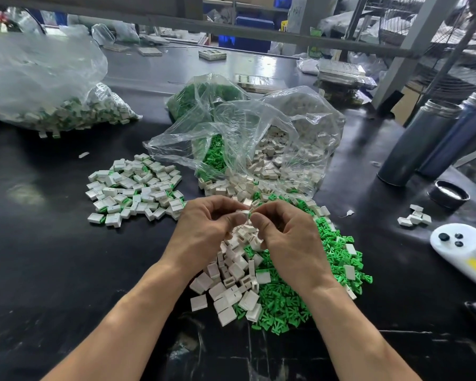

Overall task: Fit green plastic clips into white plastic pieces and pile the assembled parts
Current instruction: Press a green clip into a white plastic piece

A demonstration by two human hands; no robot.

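Head view: your fingers are curled narrow, both hands pinching one small white piece between them. Your left hand and right hand hover above loose white pieces and green clips heaped on the black counter. The pile of assembled parts lies to the left; clear plastic bags sit just behind.
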